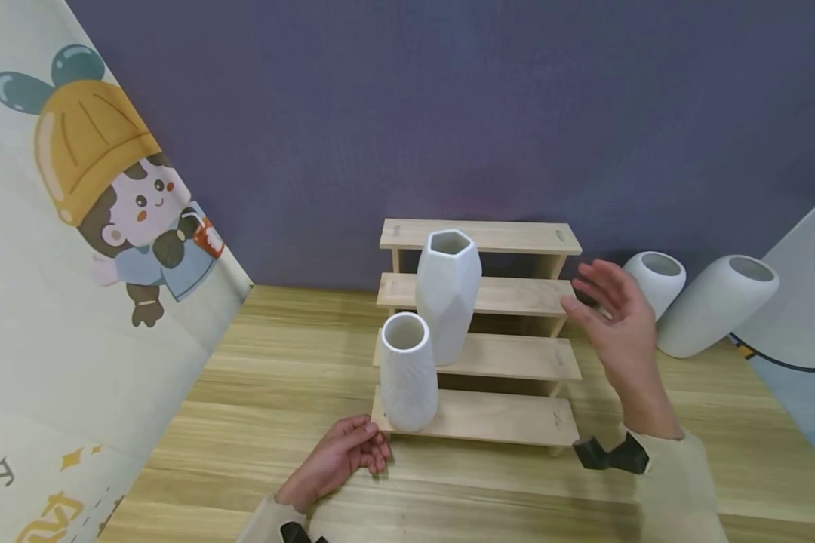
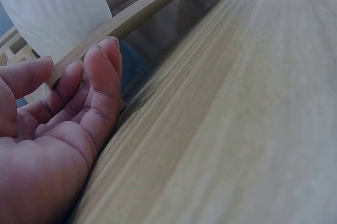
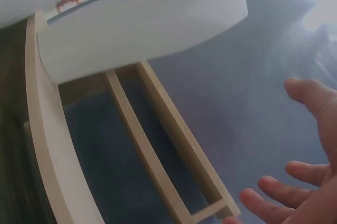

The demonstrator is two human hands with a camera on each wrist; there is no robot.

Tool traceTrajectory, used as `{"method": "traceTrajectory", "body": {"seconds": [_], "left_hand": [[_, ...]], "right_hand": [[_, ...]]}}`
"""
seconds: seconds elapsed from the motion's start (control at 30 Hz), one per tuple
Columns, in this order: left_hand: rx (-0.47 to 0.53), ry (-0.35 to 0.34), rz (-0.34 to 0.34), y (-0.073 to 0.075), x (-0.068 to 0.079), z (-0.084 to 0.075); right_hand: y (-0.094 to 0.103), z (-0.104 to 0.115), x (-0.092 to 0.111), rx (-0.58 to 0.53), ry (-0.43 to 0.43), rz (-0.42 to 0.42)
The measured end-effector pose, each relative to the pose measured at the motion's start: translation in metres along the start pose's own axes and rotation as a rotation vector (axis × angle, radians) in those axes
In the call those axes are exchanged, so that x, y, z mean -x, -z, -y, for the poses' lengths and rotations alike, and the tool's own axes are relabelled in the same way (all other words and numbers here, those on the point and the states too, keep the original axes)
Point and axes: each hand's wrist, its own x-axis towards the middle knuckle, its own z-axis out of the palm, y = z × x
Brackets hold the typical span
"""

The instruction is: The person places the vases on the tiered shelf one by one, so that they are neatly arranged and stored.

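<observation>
A stepped wooden display rack (image 1: 509,418) with several tiers stands on the table. On its bottom tier, at the left, stands a white textured vase (image 1: 409,385). A taller white faceted vase (image 1: 448,298) stands one tier up, just behind it. My left hand (image 1: 342,456) pinches the front left corner of the bottom tier, thumb above and fingers beneath, as the left wrist view shows. To the right of the rack my right hand (image 1: 621,324) is raised with fingers spread and gently bent, holding nothing. The right wrist view shows the faceted vase (image 3: 142,27) apart from those fingers.
Two smooth white vases (image 1: 713,309) (image 1: 659,279) stand right of the rack, the nearer-to-hand one partly hidden. Behind the rack rises a dark blue-grey wall (image 1: 407,113). A cartoon-printed panel (image 1: 41,302) bounds the wood-grain table (image 1: 285,362) at left.
</observation>
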Motion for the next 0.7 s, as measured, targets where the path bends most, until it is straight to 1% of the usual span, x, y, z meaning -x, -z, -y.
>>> {"method": "traceTrajectory", "body": {"seconds": [0.07,0.2,0.43,0.57,0.7], "left_hand": [[0.001,-0.003,0.002,0.0,0.0,0.0],[0.001,0.0,-0.001,-0.001,0.0,-0.001],[-0.003,0.011,-0.008,-0.002,0.001,-0.001],[-0.004,0.007,-0.006,-0.002,0.002,-0.002],[-0.005,0.007,-0.006,-0.003,0.002,-0.002]], "right_hand": [[0.004,-0.001,-0.001,-0.02,-0.005,-0.016],[0.011,-0.003,-0.002,-0.021,-0.015,-0.045],[0.026,-0.007,-0.006,0.034,-0.063,-0.132],[0.036,-0.011,-0.007,0.058,-0.085,-0.165],[0.044,-0.013,-0.008,0.123,-0.099,-0.204]]}}
